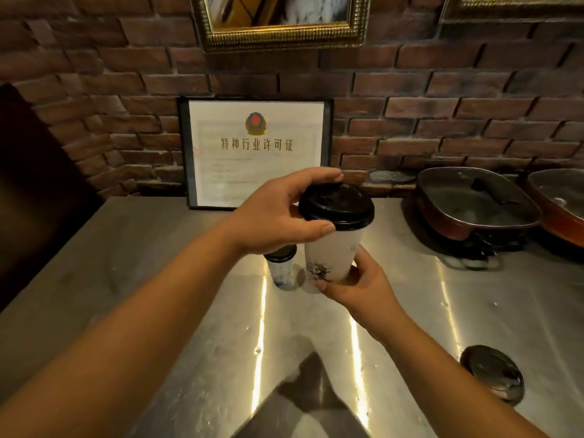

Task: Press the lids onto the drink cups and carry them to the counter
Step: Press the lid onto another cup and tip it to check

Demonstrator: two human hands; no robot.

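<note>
The frosted cup [330, 254] is held above the middle of the worktop [189, 279], black lid [336, 206] on top. The left hand [278, 213] grips the lid's rim; the right hand [354, 282] clasps the cup's base. This looks like the pressing step. Next, probably firm downward pressure all round the rim. A smaller lidded cup [281, 267] stands just behind.

A framed certificate [256, 153] leans against the brick wall [442, 99] at the steel counter's [158, 279] back edge; two lidded pans [474, 203] (glass-topped) sit right.
</note>
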